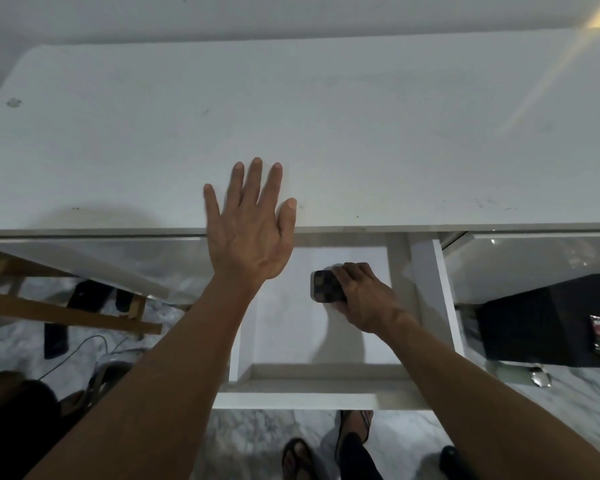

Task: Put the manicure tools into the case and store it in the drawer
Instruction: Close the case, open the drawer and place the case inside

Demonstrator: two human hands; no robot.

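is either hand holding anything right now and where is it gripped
The right hand holds the small dark case by its right end, inside the open drawer. The left hand holds nothing, spread flat over the desk edge.

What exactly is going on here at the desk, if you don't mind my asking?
A person is putting a small dark checkered case into the open white drawer under the desk. The right hand grips the case low inside the drawer, seemingly at or near its floor. The left hand is open with fingers spread flat over the desk's front edge. No loose tools are visible, and the drawer is not yet pushed shut.
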